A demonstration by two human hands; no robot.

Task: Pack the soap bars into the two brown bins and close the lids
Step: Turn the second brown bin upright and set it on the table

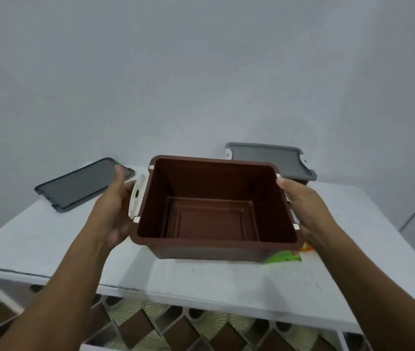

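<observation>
Bin: reddish brown, with cream latches. Loose lid: dark grey. Rear lid: lighter grey. Table: white. Packet: green and orange. Floor: brown-and-cream diamond tiling. Wall: pale grey.

A rectangular brown plastic bin with white side latches sits open and empty at the centre, mouth up, gripped at either end by the left hand and right hand. Whether it rests on the white counter is unclear. Its flat grey plastic lid lies on the counter to the left. Behind at right stands a second bin, a grey lid on top. A green and orange soap wrapper peeks out beneath the front bin's right corner.
</observation>
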